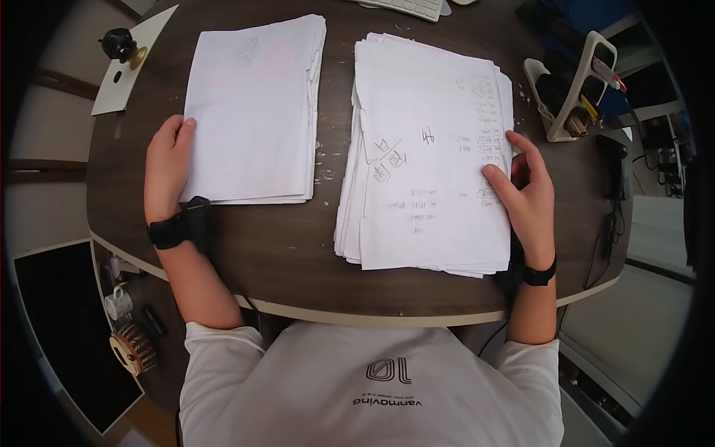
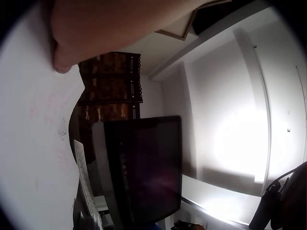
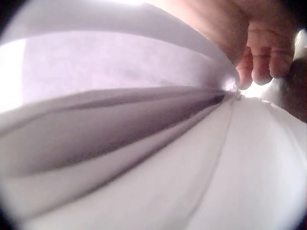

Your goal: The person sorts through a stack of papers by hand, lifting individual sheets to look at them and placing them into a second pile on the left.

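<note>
Two stacks of white paper lie side by side. My left hand point(image 1: 167, 165) holds the left edge of the left paper stack point(image 1: 249, 127), thumb on the top sheet; faint pencil and pink marks show there. In the left wrist view the thumb point(image 2: 62, 64) lies at this sheet's edge. On the right, my right hand point(image 1: 532, 197) grips the right edge of the thicker paper stack point(image 1: 424, 179), its thumb over the top sheet and its fingers curled at the side. Handwriting covers parts of that sheet. Seen from the right wrist, several sheets point(image 3: 120, 129) stand apart with gaps between them.
A white holder point(image 1: 581, 89) with pens stands at the back right of the dark table point(image 1: 328, 246). A white keyboard point(image 1: 417, 7) lies at the far edge. At the left, a white board point(image 1: 141, 63) bears a small dark object. A monitor point(image 2: 144, 167) stands beyond.
</note>
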The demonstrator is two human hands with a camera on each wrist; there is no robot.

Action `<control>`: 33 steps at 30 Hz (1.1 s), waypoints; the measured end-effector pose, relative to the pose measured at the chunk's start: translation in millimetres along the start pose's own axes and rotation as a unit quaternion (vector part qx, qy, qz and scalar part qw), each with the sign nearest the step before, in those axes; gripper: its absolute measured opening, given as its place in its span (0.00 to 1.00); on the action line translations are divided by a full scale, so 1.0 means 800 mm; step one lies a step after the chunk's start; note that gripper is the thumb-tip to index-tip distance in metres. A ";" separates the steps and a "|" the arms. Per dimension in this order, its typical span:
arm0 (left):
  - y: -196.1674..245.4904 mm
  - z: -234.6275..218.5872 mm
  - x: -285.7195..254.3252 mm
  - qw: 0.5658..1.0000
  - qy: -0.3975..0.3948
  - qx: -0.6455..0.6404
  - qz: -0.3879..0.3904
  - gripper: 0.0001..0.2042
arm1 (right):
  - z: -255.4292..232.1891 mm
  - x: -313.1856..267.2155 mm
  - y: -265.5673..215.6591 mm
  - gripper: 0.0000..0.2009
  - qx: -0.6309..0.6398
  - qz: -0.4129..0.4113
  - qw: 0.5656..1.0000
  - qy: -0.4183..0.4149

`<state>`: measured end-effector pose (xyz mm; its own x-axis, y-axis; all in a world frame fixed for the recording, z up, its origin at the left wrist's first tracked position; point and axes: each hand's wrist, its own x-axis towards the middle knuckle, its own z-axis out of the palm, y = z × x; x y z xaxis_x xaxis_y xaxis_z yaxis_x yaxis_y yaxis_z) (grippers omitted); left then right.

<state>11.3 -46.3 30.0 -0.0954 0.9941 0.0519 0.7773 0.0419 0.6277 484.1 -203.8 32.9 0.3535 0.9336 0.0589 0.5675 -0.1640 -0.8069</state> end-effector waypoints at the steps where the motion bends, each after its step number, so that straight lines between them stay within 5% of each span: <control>1: 0.000 0.001 0.000 1.000 0.001 0.001 -0.008 0.15 | 0.000 0.000 0.001 0.29 -0.012 0.000 1.000 -0.002; 4: 0.007 -0.001 -0.004 1.000 0.021 0.010 -0.019 0.15 | 0.000 -0.001 0.001 0.31 -0.014 0.009 1.000 -0.008; 6: 0.003 0.004 0.000 0.983 0.159 0.057 0.065 0.15 | -0.003 -0.001 0.003 0.31 -0.006 0.016 1.000 -0.009; 10: 0.047 0.005 -0.014 0.971 0.217 0.019 0.096 0.12 | -0.003 0.001 0.011 0.29 0.028 0.014 0.999 0.002; 13: 0.086 0.030 -0.038 0.958 0.168 -0.099 0.211 0.07 | -0.002 0.000 0.014 0.23 0.054 0.010 0.998 0.022; 15: 0.116 0.046 -0.065 0.946 0.059 -0.106 0.300 0.05 | -0.004 0.004 0.018 0.20 0.061 -0.002 0.998 0.029; 17: 0.139 0.061 -0.087 0.923 -0.044 -0.112 0.366 0.03 | -0.007 0.007 0.025 0.13 -0.042 -0.112 0.991 0.055; 20: 0.145 0.079 -0.105 0.889 -0.130 -0.123 0.421 0.05 | -0.008 0.002 0.017 0.09 0.105 -0.033 0.992 0.058; 24: 0.147 0.081 -0.112 0.892 -0.164 -0.146 0.395 0.06 | -0.008 -0.002 0.014 0.08 0.222 -0.079 0.967 0.091; 30: 0.153 0.076 -0.125 0.901 -0.270 -0.259 0.219 0.14 | -0.004 -0.023 -0.008 0.10 0.325 -0.079 0.939 0.077; 32: 0.148 0.086 -0.131 0.827 -0.340 -0.435 0.104 0.17 | -0.004 -0.024 -0.013 0.09 0.322 -0.070 0.941 0.069; 33: 0.148 0.077 -0.128 0.823 -0.373 -0.421 0.082 0.16 | 0.001 -0.031 -0.013 0.09 0.310 -0.086 0.945 0.055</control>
<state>151.6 -137.1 50.9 0.6205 0.7773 -0.1041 0.0053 0.1285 0.9917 468.7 -224.5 39.3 0.3908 0.8850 0.2532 0.0902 0.2369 -0.9673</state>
